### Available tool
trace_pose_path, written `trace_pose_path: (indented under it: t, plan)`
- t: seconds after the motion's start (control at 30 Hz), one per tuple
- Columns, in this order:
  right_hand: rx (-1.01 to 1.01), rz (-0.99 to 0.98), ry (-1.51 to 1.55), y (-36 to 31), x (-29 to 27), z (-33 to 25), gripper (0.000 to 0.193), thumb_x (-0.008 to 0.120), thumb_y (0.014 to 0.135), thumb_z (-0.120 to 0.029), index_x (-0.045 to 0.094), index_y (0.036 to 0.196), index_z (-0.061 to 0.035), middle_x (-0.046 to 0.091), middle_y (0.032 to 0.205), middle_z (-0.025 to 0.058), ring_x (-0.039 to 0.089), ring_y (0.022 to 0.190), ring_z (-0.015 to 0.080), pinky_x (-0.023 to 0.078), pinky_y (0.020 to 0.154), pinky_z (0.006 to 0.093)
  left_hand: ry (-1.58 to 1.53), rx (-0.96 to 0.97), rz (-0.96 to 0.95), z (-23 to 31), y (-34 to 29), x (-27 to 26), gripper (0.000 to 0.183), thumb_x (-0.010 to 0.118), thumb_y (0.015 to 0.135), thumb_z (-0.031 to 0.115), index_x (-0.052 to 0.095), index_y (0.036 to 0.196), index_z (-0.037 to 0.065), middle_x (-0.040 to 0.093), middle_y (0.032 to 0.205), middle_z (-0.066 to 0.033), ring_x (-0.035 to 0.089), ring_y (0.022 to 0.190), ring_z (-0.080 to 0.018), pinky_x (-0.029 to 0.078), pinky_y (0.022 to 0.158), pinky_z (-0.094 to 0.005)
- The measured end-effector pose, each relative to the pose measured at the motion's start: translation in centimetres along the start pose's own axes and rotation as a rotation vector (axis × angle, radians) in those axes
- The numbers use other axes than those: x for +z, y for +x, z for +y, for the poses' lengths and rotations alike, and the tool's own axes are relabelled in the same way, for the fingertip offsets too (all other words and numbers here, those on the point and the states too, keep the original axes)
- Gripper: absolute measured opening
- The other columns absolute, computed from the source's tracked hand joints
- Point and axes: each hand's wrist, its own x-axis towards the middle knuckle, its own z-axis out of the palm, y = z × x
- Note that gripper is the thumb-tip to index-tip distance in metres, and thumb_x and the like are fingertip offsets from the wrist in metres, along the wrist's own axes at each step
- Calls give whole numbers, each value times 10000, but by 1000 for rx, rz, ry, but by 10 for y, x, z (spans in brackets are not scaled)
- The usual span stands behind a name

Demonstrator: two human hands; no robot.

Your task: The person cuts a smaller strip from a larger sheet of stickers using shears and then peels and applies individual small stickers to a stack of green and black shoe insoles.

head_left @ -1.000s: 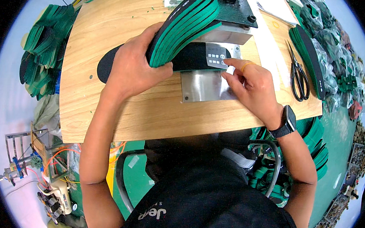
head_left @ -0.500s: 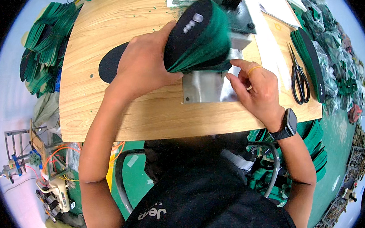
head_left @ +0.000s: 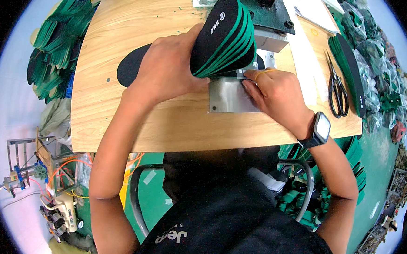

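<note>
My left grip (head_left: 169, 69) is clamped on the left edge of the fanned insoles (head_left: 225, 40), which tilt up to its right, above the metal plate (head_left: 231, 97) on the surface (head_left: 189, 133). My right grip (head_left: 280, 90) sits at their lower right; whether it pinches the translucent film (head_left: 240, 74), I can't tell.

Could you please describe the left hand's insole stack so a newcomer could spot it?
Over the wooden table, the left hand is left of the metal plate. It grips the black-and-green insole stack, raised and fanned, unlike the neat stack beside the scissors.
</note>
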Motion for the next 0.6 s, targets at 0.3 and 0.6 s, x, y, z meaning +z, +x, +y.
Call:
trace_pose_path:
  t: [0.3,0.6]
  plan:
    - [866,657,284,-31,-51,45,98,656,854,-121,700,882,-39,628,658,-10,528,554,34,412,504,193,-193,-40,53,-3,-3,-1,670,750,614,154,526,1233,30,646,867,-197,632,795,-310,497,768,-365]
    - [209,326,-4,-20,-10,4,62,642,802,-104,608,771,-62,552,573,109,571,504,283,451,471,379,-693,-232,353,-31,-18,-3,247,702,719,106,640,928,-10,646,814,-23,567,711,-86,483,667,-254]
